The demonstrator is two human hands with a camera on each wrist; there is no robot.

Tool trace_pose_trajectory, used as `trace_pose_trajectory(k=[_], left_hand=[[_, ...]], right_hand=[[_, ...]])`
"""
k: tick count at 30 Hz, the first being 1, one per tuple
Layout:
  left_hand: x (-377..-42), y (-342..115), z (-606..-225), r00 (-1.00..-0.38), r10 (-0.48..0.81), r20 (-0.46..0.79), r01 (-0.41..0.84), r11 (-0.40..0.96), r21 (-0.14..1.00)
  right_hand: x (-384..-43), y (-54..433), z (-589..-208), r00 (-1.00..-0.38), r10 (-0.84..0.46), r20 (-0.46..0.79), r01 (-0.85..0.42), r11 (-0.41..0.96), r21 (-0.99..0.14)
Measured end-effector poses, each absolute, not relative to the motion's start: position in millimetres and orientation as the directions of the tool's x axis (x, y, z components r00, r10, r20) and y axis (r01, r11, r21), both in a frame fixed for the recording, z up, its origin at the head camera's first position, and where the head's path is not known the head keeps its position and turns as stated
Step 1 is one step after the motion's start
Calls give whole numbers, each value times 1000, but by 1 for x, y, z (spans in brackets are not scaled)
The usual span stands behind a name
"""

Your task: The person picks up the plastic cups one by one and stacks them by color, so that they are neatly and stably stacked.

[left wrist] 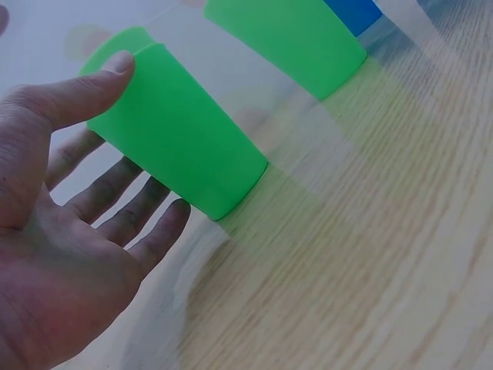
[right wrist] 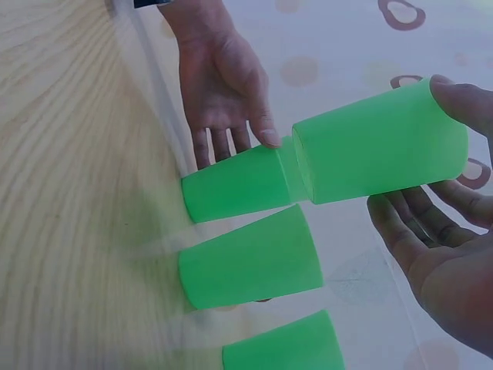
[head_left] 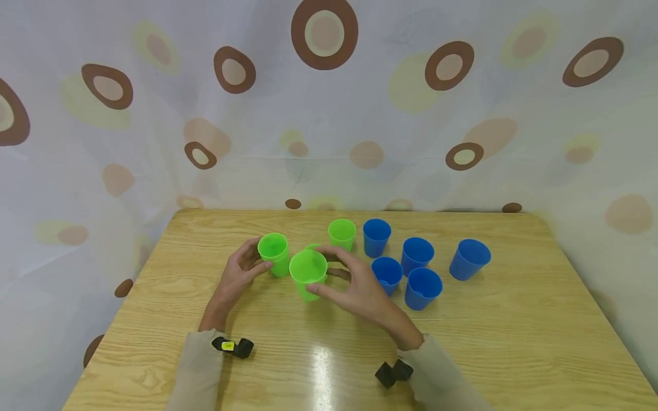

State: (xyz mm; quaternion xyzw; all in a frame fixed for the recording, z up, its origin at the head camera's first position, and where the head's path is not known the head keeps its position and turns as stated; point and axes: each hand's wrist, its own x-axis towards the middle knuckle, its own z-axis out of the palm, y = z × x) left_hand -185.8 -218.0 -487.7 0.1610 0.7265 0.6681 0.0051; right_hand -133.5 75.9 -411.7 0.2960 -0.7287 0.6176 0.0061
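two hands, two grips: one green cup up, one green pair planted

and here we are, both hands busy left of the middle of the table point(head_left: 488, 342)! the left hand point(head_left: 240, 274) has its thumb against the rim and its fingers curved round the far side of a green stack point(head_left: 279, 265), one cup nested in another, standing on the wood nearer the far edge than the near one. beside it, the right hand point(head_left: 360, 288) pinches a raised green cup point(head_left: 308, 269) between thumb and fingers, clear of the tabletop, mouth up!

just behind that one, mostly hidden in the head view, stands a second green cup point(right wrist: 250, 262); beyond it, closer to the far edge, a third green cup point(head_left: 341, 230).

over to the right, it's all blue! four blue cups point(head_left: 417, 257) gather in a loose cluster, and a lone blue cup point(head_left: 470, 260) stands apart, nearest the right edge of them all. pale sleeves point(head_left: 195, 371) reach in from the near edge, with a spotted curtain point(head_left: 329, 114) rising behind the far edge.
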Motion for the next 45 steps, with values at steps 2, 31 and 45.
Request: trace_pose_trajectory(k=[2,31,45], left_hand=[[-186,-218,-487,-948,242,207,226,53,973],[-188,-218,-492,-954,229,195,208,32,978],[-189,-220,-495,-955,235,179,192,36,981]], right_hand=[[-136,74,-409,-823,-421,381,-445,62,-893],[-179,49,-386,-810,-417,412,-478,62,-876],[-194,40,-382,-810,-430,398,-465,57,-884]])
